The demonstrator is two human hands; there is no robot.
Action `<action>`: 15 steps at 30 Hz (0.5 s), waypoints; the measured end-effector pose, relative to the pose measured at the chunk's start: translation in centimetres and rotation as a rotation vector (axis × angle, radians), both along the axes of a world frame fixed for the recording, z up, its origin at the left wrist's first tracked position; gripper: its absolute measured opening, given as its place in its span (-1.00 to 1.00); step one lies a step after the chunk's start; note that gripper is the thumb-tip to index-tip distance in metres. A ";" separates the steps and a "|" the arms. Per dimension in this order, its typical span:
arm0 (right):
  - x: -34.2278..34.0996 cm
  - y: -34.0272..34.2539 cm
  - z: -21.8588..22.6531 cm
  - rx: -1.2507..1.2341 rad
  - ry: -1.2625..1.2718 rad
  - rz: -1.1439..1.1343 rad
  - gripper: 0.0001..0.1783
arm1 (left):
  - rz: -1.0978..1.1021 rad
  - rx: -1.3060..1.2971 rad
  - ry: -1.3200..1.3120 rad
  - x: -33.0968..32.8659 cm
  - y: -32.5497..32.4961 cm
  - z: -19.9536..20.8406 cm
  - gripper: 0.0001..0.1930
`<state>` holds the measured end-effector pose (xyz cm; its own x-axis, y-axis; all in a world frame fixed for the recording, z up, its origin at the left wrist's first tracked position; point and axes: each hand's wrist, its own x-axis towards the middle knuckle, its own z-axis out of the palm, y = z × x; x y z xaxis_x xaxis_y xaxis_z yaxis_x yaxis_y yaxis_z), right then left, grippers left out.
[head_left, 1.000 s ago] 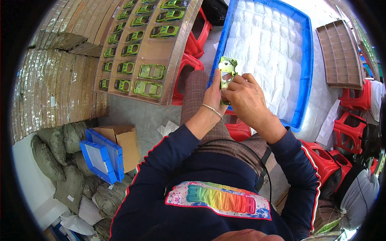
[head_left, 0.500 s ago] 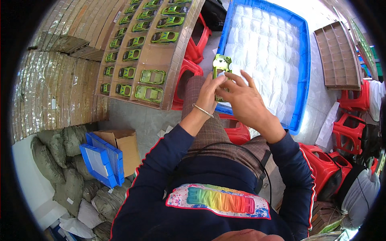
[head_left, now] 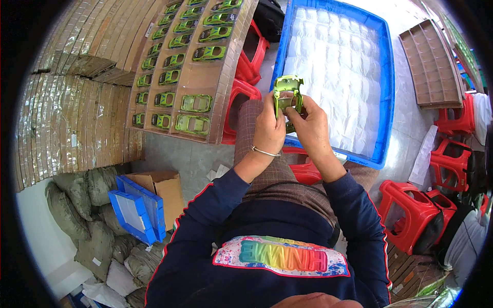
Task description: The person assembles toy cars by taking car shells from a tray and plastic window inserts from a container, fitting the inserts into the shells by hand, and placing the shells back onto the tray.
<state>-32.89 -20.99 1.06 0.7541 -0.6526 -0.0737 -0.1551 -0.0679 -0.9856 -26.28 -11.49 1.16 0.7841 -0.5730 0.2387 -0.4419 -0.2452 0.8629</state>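
Left hand (head_left: 269,129) and right hand (head_left: 314,128) were both clamped on one green toy car shell (head_left: 287,88); blue tray (head_left: 388,92) lay beyond, divided box (head_left: 205,77) at left.

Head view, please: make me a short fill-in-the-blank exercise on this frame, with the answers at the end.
1. The left hand and the right hand hold one toy car shell between them, and its colour is ____.
2. A bracelet circles the person's left ____.
3. The large tub beyond the hands has a ____ rim.
4. The divided tray with rows of car shells lies to the ____ of that tub.

Missing words: green; wrist; blue; left.
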 end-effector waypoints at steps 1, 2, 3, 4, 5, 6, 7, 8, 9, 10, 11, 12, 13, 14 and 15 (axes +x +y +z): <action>0.0 0.1 -0.1 0.026 0.004 -0.026 -0.76 | -0.004 0.001 -0.002 -0.1 0.1 0.2 -0.56; 0.0 0.1 -0.2 0.027 0.002 -0.030 -0.76 | -0.010 0.019 0.042 -0.3 0.2 0.6 -0.60; 0.0 0.1 -0.2 -0.031 0.036 -0.036 -0.78 | -0.013 0.039 0.086 -0.3 0.2 0.9 -0.64; 0.0 0.1 -0.3 -0.090 0.070 -0.043 -0.79 | -0.014 0.039 0.084 -0.2 0.3 0.9 -0.64; -0.1 0.1 -0.4 -0.091 0.068 -0.044 -0.79 | -0.026 0.099 0.071 -0.1 0.3 0.8 -0.63; 0.0 0.2 -0.6 -0.079 0.063 -0.049 -0.80 | -0.036 0.160 0.058 0.1 0.4 0.6 -0.63; 0.1 0.2 -0.7 -0.067 0.057 -0.054 -0.80 | -0.034 0.159 0.055 0.2 0.4 0.3 -0.63; 0.1 0.1 -0.7 -0.068 0.054 -0.050 -0.80 | -0.019 0.173 0.062 0.3 0.4 0.0 -0.63; 0.1 -0.1 -0.4 -0.128 0.079 -0.024 -0.79 | -0.004 0.187 0.067 0.5 0.4 -0.2 -0.63; 0.3 -0.3 -0.1 -0.187 0.103 0.003 -0.79 | 0.003 0.186 0.063 0.6 0.5 -0.2 -0.63; 0.4 -0.3 0.3 -0.189 0.096 0.012 -0.79 | 0.010 0.210 0.069 0.8 0.7 -0.1 -0.64; 0.7 -0.3 0.6 -0.219 0.065 0.025 -0.77 | 0.023 0.233 0.073 1.1 0.9 0.0 -0.64; 0.9 -0.2 0.9 -0.248 0.032 0.041 -0.76 | 0.042 0.230 0.065 1.4 1.2 0.0 -0.64; 1.1 0.0 1.0 -0.250 0.019 0.061 -0.76 | 0.025 0.162 0.092 1.8 1.4 -0.1 -0.65; 1.1 -0.2 1.2 -0.270 0.008 0.060 -0.74 | 0.005 0.089 0.116 2.1 1.4 0.0 -0.66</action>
